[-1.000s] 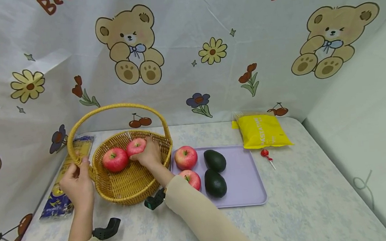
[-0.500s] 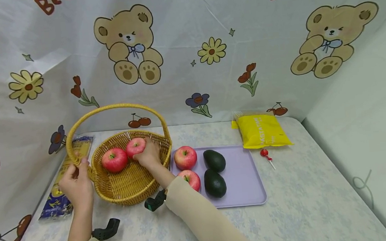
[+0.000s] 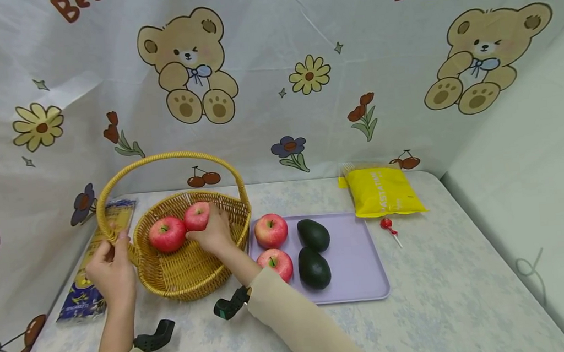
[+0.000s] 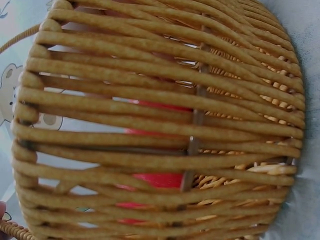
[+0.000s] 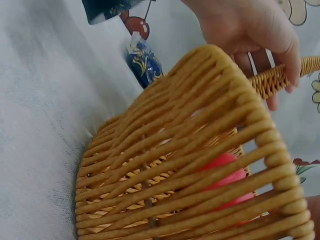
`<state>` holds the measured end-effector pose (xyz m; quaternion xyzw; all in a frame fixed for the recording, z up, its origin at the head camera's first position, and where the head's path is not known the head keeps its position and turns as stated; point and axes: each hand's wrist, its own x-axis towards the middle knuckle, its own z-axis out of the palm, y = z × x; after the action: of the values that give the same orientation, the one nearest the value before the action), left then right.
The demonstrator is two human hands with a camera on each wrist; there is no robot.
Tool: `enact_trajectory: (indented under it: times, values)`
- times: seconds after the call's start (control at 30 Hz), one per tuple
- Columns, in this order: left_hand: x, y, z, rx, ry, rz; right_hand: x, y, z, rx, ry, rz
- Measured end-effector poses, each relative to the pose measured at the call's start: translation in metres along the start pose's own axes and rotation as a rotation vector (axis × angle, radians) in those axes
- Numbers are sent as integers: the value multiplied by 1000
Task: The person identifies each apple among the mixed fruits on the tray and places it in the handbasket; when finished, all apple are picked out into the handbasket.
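A yellow wicker basket (image 3: 186,286) with a tall arched handle (image 3: 168,155) stands on the left of the table. My left hand (image 3: 115,269) grips the handle low on its left side; the right wrist view also shows that left hand (image 5: 250,30) on it. Inside the basket are two red apples, a left one (image 3: 167,234) and a right one (image 3: 197,216). My right hand (image 3: 215,231) reaches into the basket and holds the right apple, thumb at its lower edge and fingers at its right side, partly covering it. Wicker fills most of the left wrist view.
Right of the basket, a lilac tray (image 3: 356,264) carries two apples (image 3: 271,230) and two avocados (image 3: 314,268). A yellow pasta bag (image 3: 385,191) and a red lollipop (image 3: 387,223) lie farther right. A spaghetti packet (image 3: 83,294) lies behind my left hand.
My right hand has shifted slightly down and toward the left at the fingers, and the right apple has moved a little left. The left hand stays on the handle.
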<state>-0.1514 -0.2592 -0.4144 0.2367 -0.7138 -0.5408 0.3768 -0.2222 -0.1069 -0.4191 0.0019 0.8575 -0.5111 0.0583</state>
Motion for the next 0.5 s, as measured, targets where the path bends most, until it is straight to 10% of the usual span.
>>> enact_trajectory:
  times: [0.5]
  values:
    - [0,1,-1,15,-3,-9,-51,-10,-43,16,-104,-192]
